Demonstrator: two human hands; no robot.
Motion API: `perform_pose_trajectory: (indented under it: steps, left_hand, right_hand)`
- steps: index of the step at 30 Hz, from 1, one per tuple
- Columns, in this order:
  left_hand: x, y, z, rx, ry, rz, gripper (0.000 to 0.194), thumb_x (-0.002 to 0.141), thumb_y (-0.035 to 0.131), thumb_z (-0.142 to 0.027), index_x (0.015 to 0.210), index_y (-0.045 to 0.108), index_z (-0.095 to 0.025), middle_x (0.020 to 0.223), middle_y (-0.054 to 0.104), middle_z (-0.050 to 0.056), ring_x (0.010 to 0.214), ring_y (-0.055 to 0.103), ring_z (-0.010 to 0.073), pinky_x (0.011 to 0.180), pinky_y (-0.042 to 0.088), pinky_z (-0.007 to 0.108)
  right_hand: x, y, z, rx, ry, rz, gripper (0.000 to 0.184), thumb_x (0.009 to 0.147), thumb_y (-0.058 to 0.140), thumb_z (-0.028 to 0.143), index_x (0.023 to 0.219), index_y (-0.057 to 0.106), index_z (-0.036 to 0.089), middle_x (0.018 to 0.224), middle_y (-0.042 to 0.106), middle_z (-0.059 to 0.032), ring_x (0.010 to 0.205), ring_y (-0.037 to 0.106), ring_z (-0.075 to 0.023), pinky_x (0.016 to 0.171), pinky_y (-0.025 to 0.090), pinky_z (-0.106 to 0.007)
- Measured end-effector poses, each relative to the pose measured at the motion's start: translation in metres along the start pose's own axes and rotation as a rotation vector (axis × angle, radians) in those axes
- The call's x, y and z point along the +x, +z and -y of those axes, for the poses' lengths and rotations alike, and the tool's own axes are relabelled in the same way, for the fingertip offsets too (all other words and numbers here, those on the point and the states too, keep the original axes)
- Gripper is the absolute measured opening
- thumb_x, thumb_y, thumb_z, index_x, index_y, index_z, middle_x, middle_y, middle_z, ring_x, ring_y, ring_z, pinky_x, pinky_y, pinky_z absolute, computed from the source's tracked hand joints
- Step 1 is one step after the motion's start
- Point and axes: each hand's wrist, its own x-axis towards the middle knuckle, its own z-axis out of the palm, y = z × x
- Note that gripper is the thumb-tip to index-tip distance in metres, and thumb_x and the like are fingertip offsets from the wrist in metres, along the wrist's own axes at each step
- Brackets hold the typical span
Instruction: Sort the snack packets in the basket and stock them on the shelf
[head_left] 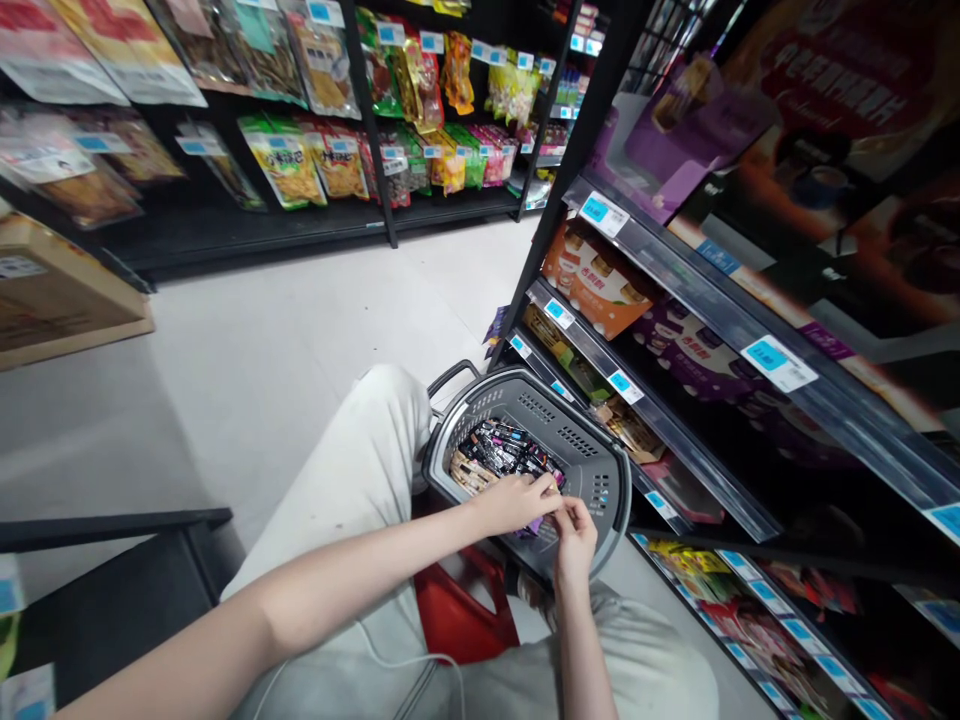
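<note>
A grey shopping basket (600,455) rests between my knees, holding several small dark and tan snack packets (501,450). My left hand (517,500) reaches into the basket with its fingers curled down onto the packets. My right hand (574,535) is beside it at the basket's near edge, fingers pinched together on a small packet that I cannot make out clearly. Both hands touch at the fingertips over the packets.
A dark store shelf (720,320) with price tags and boxed snacks stands on the right. Hanging snack bags (315,150) fill racks across the aisle. A cardboard box (60,290) sits at left, a red stool (457,610) under me, a black frame (120,560) at lower left.
</note>
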Motion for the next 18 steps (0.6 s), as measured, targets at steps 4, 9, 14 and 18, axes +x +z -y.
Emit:
perform_pose_trajectory:
  steps: [4,9,14,18]
  left_hand:
    - [0.001,-0.002,0.0,-0.032,-0.028,-0.018,0.02,0.082,0.029,-0.019,0.1,0.039,-0.017,0.099,0.043,0.01,0.073,0.054,0.0166,0.055,0.046,0.027]
    - [0.004,-0.007,0.001,-0.137,-0.1,-0.028,0.018,0.081,0.032,-0.019,0.096,0.041,-0.016,0.102,0.042,0.009,0.081,0.05,0.0176,0.059,0.045,0.026]
    - [0.005,-0.008,0.001,-0.438,-0.259,-0.073,0.018,0.082,0.03,-0.02,0.096,0.041,-0.015,0.101,0.04,0.008,0.075,0.051,0.0131,0.066,0.043,0.026]
    - [0.005,-0.006,0.003,-0.711,-0.27,-0.089,0.02,0.084,0.027,-0.025,0.091,0.043,-0.016,0.095,0.045,0.006,0.077,0.05,0.0121,0.071,0.04,0.026]
  right_hand:
    - [-0.001,0.006,0.004,0.12,-0.017,0.008,0.01,0.063,0.058,0.024,0.069,0.054,0.017,0.069,0.055,0.0014,0.063,0.05,-0.0116,0.061,0.041,-0.024]
    - [0.0,0.009,0.007,0.184,-0.021,0.018,0.011,0.063,0.06,0.024,0.069,0.053,0.017,0.065,0.054,0.0033,0.06,0.048,-0.0095,0.059,0.038,-0.022]
    - [0.005,0.007,0.01,0.145,-0.057,0.094,0.01,0.066,0.058,0.025,0.069,0.053,0.017,0.065,0.053,0.0027,0.062,0.048,-0.0107,0.063,0.037,-0.024]
    - [0.01,-0.003,0.012,0.084,-0.053,0.209,0.009,0.069,0.054,0.027,0.07,0.052,0.018,0.066,0.051,0.0023,0.064,0.047,-0.0118,0.063,0.036,-0.024]
